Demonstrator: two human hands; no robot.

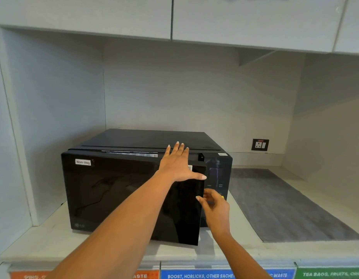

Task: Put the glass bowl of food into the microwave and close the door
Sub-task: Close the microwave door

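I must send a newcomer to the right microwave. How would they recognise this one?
On the pale counter inside the white cupboard recess stands a glossy black box-shaped microwave, left of a grey rectangular mat. A small white "Non-Veg" label sits on its door's upper left corner.

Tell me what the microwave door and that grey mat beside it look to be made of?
The microwave door looks like glossy black glass or smooth plastic: it mirrors a cable and shapes. The grey mat looks like soft, matte fabric or felt, with a mottled surface and no shine; I cannot tell which.
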